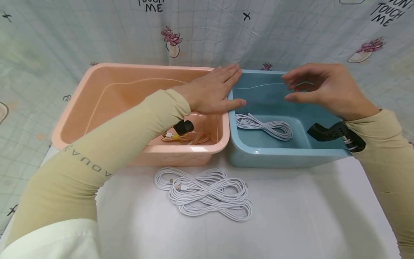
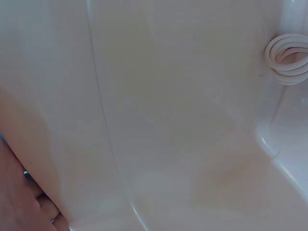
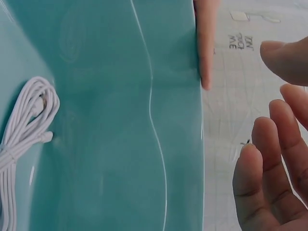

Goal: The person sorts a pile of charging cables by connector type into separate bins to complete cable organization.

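Beige L sleeve (image 1: 119,147) lying over peach bin (image 1: 181,158). L hand (image 1: 210,90) resting on its R rim (image 1: 225,127) by blue bin (image 1: 275,162), fingers straight. R hand (image 1: 330,88) hovering above blue bin, thumb & fingers apart. White cables (image 1: 209,191) lying near, on table (image 1: 291,216). Prob. best: pressing rim lightly, evenly.

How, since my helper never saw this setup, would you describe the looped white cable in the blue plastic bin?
Find the glossy blue plastic bin, right of the peach plastic bin in the head view. On the blue bin's floor, toward the left, lies a looped white cable bundle. It's the only cable visible there; other white cabling lies coiled on the white tabletop.
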`<state>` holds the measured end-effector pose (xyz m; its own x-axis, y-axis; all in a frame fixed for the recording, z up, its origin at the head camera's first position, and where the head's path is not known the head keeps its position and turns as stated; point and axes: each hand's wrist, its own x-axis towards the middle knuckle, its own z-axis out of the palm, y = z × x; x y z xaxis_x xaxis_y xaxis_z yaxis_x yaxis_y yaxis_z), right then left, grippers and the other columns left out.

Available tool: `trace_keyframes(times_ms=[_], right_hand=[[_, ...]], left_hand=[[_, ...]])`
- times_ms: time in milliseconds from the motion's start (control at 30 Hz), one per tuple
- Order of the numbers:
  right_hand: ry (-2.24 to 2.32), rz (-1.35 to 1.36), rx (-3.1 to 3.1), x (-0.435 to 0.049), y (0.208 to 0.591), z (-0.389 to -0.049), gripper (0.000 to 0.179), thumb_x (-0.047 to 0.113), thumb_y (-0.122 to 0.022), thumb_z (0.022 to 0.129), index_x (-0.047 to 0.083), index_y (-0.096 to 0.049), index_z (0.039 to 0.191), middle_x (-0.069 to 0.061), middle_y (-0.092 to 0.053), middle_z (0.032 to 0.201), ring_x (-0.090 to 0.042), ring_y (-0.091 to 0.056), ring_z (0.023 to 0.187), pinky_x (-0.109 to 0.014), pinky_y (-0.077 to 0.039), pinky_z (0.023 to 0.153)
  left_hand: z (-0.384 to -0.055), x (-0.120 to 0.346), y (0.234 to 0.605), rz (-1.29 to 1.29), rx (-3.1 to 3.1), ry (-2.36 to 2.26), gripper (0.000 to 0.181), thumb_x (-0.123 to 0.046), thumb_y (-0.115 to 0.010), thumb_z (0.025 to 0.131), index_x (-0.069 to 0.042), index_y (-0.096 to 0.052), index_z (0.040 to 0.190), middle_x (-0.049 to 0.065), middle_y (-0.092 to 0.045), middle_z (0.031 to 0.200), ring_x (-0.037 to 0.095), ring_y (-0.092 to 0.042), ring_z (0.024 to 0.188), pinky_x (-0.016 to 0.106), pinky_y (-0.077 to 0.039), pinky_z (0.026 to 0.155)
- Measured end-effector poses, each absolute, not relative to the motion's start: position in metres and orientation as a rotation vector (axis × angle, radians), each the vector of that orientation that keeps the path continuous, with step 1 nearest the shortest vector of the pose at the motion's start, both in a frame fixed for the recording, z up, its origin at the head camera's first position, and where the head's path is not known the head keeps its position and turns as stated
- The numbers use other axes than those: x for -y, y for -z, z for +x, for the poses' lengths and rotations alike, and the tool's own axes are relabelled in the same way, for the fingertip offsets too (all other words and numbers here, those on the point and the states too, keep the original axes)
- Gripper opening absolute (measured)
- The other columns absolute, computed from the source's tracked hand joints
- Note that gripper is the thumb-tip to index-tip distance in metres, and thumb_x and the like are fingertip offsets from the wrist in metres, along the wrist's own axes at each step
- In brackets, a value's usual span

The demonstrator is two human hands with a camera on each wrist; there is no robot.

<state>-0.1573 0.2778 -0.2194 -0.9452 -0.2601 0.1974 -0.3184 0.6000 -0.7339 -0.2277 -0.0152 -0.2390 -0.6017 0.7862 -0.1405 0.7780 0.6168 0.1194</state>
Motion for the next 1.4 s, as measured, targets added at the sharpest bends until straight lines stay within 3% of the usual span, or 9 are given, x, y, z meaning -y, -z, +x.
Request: trace_keyframes(times_ms=[400,667,833,1067,1400], right_hand=[[-1.263,0.582,2.726,-0.265,0.209,-0.144,0.043,-0.006,-0.079,0.074,0.002,-0.069,0.115,0.000,-0.070,0.103,-0.012,-0.066,0.087,-0.010,-0.054,0.076],[-1.420,0.859,2.599,-0.253,0.208,-0.131,0.046,-0.020,-0.077,0.067,-0.009,-0.068,0.110,-0.005,-0.072,0.102,-0.014,-0.067,0.086,-0.013,-0.056,0.077],[-1.385,0.939,2.607,-0.241,0.205,-0.119,0.049,-0.020,-0.078,0.064,-0.005,-0.069,0.110,-0.005,-0.071,0.101,-0.014,-0.065,0.087,-0.014,-0.055,0.077],[-1.660,1.051,2.513,-0.229,0.203,-0.104,0.049,-0.027,-0.074,0.063,-0.011,-0.067,0.108,-0.013,-0.068,0.101,-0.019,-0.061,0.088,-0.020,-0.055,0.079],[-1.735,1.368,2.327,-0.212,0.204,-0.090,0.053,-0.029,-0.074,0.058,-0.013,-0.065,0.108,-0.010,-0.068,0.102,-0.019,-0.059,0.090,-0.023,-0.054,0.078]], left_hand=[[-0.230,0.018,0.243,1.313,-2.657,-0.060,0.091,-0.068,-0.025,0.095,-0.007,0.004,0.157,0.007,0.010,0.166,0.023,0.007,0.156,0.040,0.000,0.129],[-0.232,0.018,0.246,1.311,-2.657,-0.060,0.091,-0.068,-0.025,0.096,-0.007,0.002,0.157,0.008,0.008,0.166,0.024,0.005,0.156,0.040,-0.001,0.129],[-0.232,0.018,0.246,1.307,-2.663,-0.062,0.091,-0.068,-0.025,0.095,-0.007,0.002,0.157,0.008,0.007,0.166,0.024,0.004,0.156,0.041,-0.002,0.129],[-0.231,0.018,0.245,1.314,-2.669,-0.072,0.091,-0.068,-0.026,0.095,-0.007,0.001,0.157,0.008,0.006,0.166,0.023,0.004,0.156,0.041,-0.002,0.129],[-0.230,0.016,0.240,1.318,-2.670,-0.077,0.092,-0.069,-0.025,0.095,-0.008,0.003,0.157,0.007,0.008,0.166,0.023,0.006,0.156,0.042,-0.001,0.129]])
